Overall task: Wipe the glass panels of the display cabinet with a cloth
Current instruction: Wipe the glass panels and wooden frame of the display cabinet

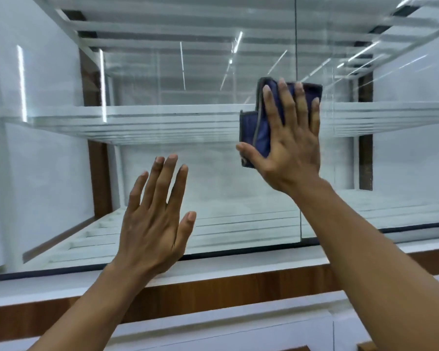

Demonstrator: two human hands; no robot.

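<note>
A folded blue cloth (260, 127) is pressed flat against the glass (162, 173) by the right hand (289, 145), fingers straight. The left hand (153, 219) is held open, lower left, empty.

Shop or showroom setting: large display cabinet (61, 290) with clear glass panels (213, 188) in front, a glass shelf (162, 122) across the white interior, wood-grain trim (238, 282) along the base, long strip-light reflections (22, 82) on the glass as from ceiling tube lighting. Which trade, cannot tell.
</note>
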